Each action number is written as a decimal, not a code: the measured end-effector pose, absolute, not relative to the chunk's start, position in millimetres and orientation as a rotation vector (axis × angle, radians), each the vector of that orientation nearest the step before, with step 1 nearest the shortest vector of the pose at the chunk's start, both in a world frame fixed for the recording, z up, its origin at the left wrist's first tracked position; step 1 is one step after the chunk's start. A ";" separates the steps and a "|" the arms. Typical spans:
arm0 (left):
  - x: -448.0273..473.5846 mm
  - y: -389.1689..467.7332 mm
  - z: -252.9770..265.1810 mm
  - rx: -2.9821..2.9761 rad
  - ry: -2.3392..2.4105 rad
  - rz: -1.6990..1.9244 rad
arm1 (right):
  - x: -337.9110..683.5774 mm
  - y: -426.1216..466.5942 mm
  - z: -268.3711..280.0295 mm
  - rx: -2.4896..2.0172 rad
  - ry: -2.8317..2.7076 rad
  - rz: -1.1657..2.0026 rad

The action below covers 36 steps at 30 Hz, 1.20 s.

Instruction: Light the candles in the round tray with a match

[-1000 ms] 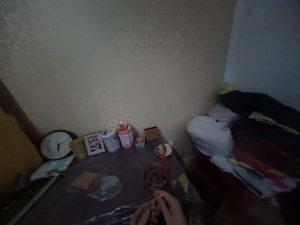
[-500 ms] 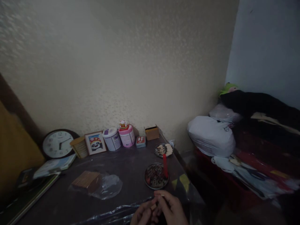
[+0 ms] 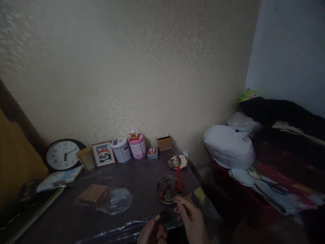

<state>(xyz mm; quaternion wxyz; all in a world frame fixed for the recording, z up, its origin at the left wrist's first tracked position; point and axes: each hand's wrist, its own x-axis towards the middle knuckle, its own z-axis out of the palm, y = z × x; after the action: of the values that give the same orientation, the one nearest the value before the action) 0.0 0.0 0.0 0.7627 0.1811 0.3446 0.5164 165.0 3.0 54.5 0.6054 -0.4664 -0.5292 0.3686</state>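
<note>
A small stick-like piece [image 3: 157, 217] is gripped in the fingers [image 3: 155, 226] of the left hand [image 3: 152, 233], which is held low at the near edge of the desk [image 3: 137, 176], above a clear plastic sheet [image 3: 119, 234]. The right hand [image 3: 193, 222] is raised just beside a round metal dish [image 3: 167, 189]; its fingers [image 3: 179, 200] are closed around a thin stick whose tip is held at the near rim of that dish. What the thin stick is cannot be told from the blurred view. The dish is filled with dark bits, and a red stick [image 3: 179, 178] is stood in it. A second dish [image 3: 176, 162] with pale sticks is placed farther back, near the desk's right edge. Along the wall are set a clock [image 3: 63, 155], a panda picture [image 3: 103, 153], a white tin [image 3: 121, 149], a pink tin [image 3: 137, 145] and a small carton [image 3: 164, 143]. A wrapped block [image 3: 95, 195] is laid in a clear bag at mid-desk. A white bag [image 3: 228, 146] is seen on the bed to the right.
</note>
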 end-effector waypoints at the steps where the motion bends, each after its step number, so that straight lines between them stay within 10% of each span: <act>1: -1.5 1.6 -0.1 0.385 0.733 1.101 | 164.6 2.3 54.3 -1.097 -1.218 0.874; 36: 8.9 -7.5 2.3 0.541 0.700 1.315 | 157.8 -14.8 65.4 -1.022 -1.554 0.481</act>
<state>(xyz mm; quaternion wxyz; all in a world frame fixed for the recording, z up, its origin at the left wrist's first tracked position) 8.9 -7.5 2.3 0.7022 0.2430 0.3144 0.5908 157.8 -14.8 65.4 0.5731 -0.4359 -0.6630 0.2051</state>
